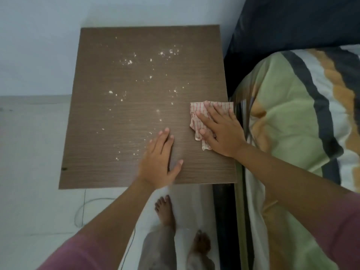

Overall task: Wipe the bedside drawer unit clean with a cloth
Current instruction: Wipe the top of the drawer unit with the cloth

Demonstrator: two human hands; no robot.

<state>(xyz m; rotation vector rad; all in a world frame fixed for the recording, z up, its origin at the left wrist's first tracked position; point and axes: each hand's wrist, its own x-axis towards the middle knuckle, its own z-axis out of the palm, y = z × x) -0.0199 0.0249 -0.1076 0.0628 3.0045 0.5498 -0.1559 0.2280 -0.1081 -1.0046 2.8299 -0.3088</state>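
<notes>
While white crumbs (150, 76) lie scattered across most of the drawer unit top (101, 133), wiping looks barely begun; my right hand (222, 131), fingers spread, presses the cloth (196, 114) flat at the right edge; my left hand (159, 160) rests flat near the front edge, holding nothing.

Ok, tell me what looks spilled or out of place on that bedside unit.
White crumbs lie scattered across the brown top, mostly toward the middle and far side. The right hand presses the checked cloth flat at the bed-side edge, away from most of them.
</notes>
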